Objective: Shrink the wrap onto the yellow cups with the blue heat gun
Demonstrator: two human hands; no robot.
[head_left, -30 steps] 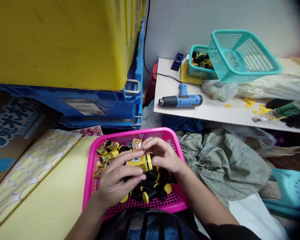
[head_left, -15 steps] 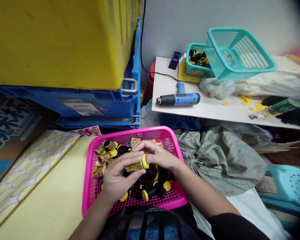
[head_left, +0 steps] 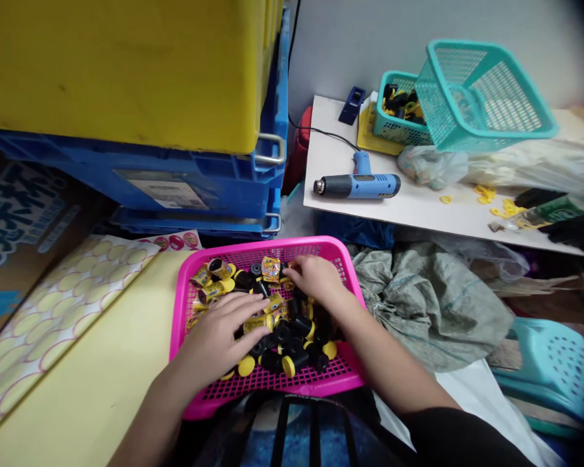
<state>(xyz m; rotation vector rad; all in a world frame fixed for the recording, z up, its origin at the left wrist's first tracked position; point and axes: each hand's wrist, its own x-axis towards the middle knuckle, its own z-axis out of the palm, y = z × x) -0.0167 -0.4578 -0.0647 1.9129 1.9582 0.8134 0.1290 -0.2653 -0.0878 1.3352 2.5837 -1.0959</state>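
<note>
A pink basket (head_left: 357,305) in front of me holds small black cylinders with yellow caps and others wrapped in yellow printed film. My left hand (head_left: 219,334) is over its left half, fingers and thumb apart. A yellow-wrapped cylinder with a yellow cap (head_left: 259,323) lies between thumb and fingers, seemingly loose. At the basket's far right part, my right hand (head_left: 318,277) reaches in with its fingers drawn together; what they pinch is mostly hidden. Close to its fingertips lies a printed yellow film piece (head_left: 271,269).
A blue heat gun (head_left: 360,186) lies on the white table (head_left: 331,152), with teal baskets (head_left: 491,139) behind it. Blue crates (head_left: 175,188) with a yellow bin (head_left: 126,71) stand at left. A grey-green sack (head_left: 428,305) and teal stool (head_left: 559,363) are at right.
My hands have parted. The left has opened and lowered with the yellow-wrapped cylinder into the basket; the right has left its cap and reached to the basket's far side. The view has shifted slightly.
</note>
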